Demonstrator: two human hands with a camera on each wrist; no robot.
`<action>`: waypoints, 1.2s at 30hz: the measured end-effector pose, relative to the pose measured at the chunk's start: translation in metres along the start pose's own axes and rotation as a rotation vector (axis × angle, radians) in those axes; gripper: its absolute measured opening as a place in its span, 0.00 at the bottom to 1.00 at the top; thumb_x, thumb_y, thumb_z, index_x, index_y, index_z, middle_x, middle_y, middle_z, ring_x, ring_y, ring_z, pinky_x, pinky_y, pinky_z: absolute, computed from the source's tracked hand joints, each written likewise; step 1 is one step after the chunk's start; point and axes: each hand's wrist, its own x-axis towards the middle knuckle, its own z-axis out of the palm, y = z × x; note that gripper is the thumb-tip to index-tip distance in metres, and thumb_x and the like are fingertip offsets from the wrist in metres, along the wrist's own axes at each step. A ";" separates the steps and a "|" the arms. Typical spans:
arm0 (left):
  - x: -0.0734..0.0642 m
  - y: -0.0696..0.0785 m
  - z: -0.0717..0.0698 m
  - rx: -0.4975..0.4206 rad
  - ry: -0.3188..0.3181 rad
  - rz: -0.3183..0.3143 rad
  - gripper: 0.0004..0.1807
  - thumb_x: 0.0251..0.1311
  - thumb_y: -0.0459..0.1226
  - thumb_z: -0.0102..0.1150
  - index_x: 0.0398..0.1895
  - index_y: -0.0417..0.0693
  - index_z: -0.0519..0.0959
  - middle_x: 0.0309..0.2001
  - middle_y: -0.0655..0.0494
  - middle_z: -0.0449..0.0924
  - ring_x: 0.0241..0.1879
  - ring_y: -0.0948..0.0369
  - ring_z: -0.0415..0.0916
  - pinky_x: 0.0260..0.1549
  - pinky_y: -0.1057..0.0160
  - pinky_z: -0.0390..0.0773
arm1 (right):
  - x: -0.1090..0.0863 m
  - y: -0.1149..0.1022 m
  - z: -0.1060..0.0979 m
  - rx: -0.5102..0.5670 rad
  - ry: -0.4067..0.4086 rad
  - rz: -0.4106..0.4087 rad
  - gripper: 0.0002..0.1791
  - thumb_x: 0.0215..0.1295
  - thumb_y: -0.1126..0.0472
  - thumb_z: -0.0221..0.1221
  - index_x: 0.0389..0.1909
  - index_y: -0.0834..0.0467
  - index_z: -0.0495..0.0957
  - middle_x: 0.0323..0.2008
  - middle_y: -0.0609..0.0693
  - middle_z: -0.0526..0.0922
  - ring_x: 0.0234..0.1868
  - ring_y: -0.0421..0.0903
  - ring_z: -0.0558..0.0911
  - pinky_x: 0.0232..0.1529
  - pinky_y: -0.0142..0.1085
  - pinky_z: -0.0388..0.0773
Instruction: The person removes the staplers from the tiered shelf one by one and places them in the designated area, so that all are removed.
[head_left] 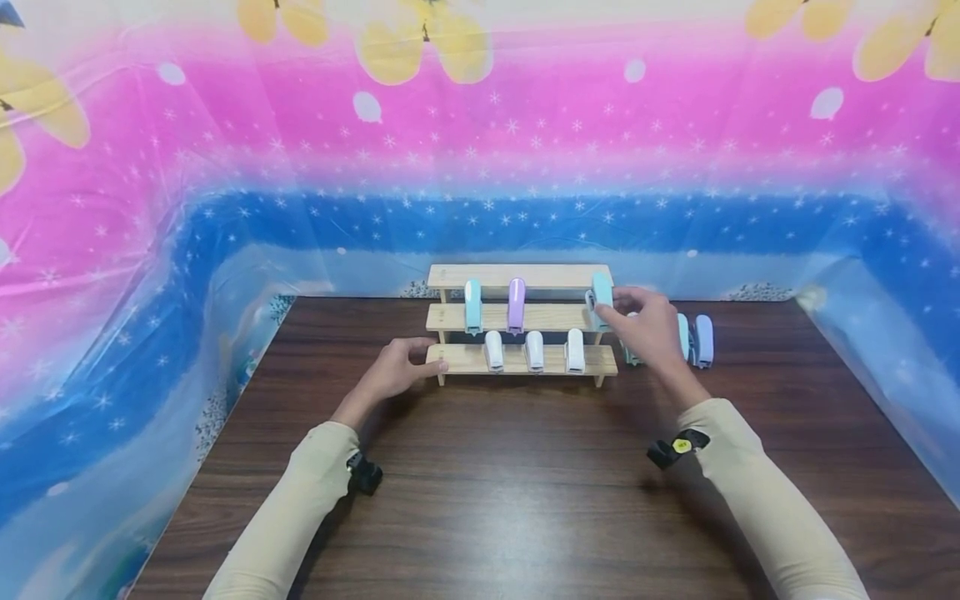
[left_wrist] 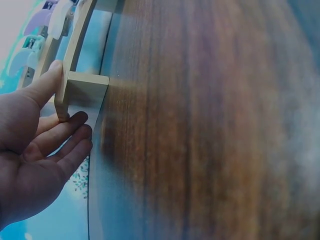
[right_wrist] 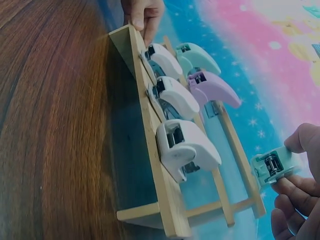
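Cream sleeves (head_left: 300, 492) stretch toward a pale wooden three-tier rack (head_left: 525, 275), pinched, apparently for steadiness, by the left hand (head_left: 396, 367); the right hand (head_left: 651, 327) pinches a mint-green plastic stapler (head_left: 603, 293) by the middle tier (head_left: 553, 317).

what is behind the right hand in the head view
Past the right hand, a lavender stapler and part of a mint stapler show, plus a teal piece on its other side. The hand covers whatever lies between.

Can see on the brown table (head_left: 480, 450) a wooden rack (head_left: 517, 275), bearing white, teal and purple staplers (head_left: 534, 350); at right, other staplers (head_left: 703, 340).
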 end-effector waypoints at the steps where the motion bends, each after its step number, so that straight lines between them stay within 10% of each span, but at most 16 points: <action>1: 0.000 0.000 0.000 0.000 0.000 0.000 0.32 0.66 0.48 0.68 0.67 0.38 0.75 0.65 0.39 0.77 0.66 0.45 0.73 0.64 0.42 0.72 | 0.000 0.001 -0.001 0.000 0.003 -0.001 0.25 0.65 0.45 0.67 0.55 0.58 0.84 0.43 0.57 0.87 0.44 0.53 0.82 0.38 0.41 0.76; 36: 0.000 -0.001 0.000 -0.015 -0.005 -0.006 0.31 0.66 0.47 0.68 0.67 0.38 0.76 0.64 0.40 0.78 0.65 0.46 0.74 0.63 0.43 0.73 | -0.002 0.027 -0.053 -0.021 0.076 0.051 0.30 0.66 0.41 0.65 0.58 0.60 0.83 0.46 0.60 0.88 0.45 0.51 0.83 0.44 0.40 0.74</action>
